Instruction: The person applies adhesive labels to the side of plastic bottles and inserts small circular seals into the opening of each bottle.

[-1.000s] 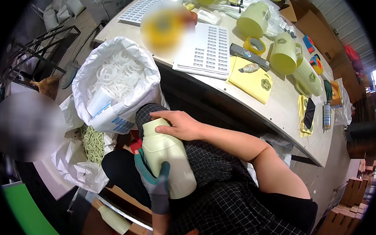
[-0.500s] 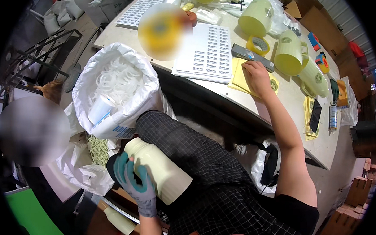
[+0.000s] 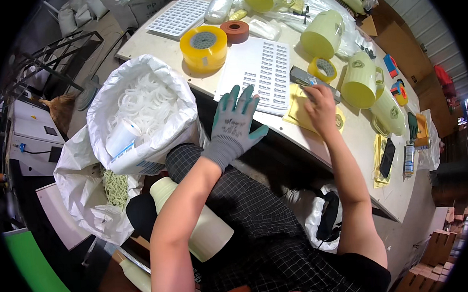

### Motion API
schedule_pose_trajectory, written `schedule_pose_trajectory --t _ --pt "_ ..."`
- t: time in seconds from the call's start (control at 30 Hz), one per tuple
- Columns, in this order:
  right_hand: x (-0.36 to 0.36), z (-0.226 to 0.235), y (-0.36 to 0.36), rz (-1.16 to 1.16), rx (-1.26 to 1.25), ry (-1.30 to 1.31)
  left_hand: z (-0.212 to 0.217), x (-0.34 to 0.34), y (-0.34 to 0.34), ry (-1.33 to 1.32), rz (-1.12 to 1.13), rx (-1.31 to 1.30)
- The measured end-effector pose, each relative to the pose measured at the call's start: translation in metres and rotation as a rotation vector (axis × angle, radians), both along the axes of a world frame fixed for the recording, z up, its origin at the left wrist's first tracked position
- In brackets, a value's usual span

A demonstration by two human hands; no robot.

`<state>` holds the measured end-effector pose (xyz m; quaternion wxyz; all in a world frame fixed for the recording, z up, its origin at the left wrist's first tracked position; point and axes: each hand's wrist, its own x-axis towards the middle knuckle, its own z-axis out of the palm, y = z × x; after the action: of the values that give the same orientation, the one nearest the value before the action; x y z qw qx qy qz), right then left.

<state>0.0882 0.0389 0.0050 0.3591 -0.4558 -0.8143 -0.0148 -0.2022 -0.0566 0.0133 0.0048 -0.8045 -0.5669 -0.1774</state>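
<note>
My left hand (image 3: 234, 126), in a grey-and-green work glove, has its fingers spread at the table's near edge. Its fingertips reach the lower border of a white label sheet (image 3: 241, 78) printed with small labels. My bare right hand (image 3: 322, 108) is over yellow paper sheets (image 3: 296, 111), with its fingers bent together. Whatever they may pinch is too small to make out. Close beside them is a long dark-grey box (image 3: 303, 76). A pale yellow-green plastic bottle (image 3: 212, 231) lies across my lap, partly behind my left forearm.
A white sack of clear plastic rings (image 3: 151, 100) stands left of my knee, above a bag of pale green pieces (image 3: 115, 187). Yellow tape (image 3: 204, 56), brown tape (image 3: 235, 31) and several pale yellow-green jugs (image 3: 323, 33) stand on the table. A phone (image 3: 387, 157) lies at the right.
My left hand has left the bottle on my lap and moved up and right to the label sheet, its fingers spreading. The right hand has lifted slightly and its fingers have bent more.
</note>
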Motion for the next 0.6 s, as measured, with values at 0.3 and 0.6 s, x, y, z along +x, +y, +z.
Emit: schedule_pose_trajectory --t 0.3,0.6 --pt "-0.118 -0.028 0.041 0.092 -0.145 0.054 -0.043 0.014 0.015 0.074 0.031 -0.151" --pt "-0.127 -0.024 0.027 0.054 -0.127 0.005 -0.047 0.011 0.013 0.051 0.039 -0.137"
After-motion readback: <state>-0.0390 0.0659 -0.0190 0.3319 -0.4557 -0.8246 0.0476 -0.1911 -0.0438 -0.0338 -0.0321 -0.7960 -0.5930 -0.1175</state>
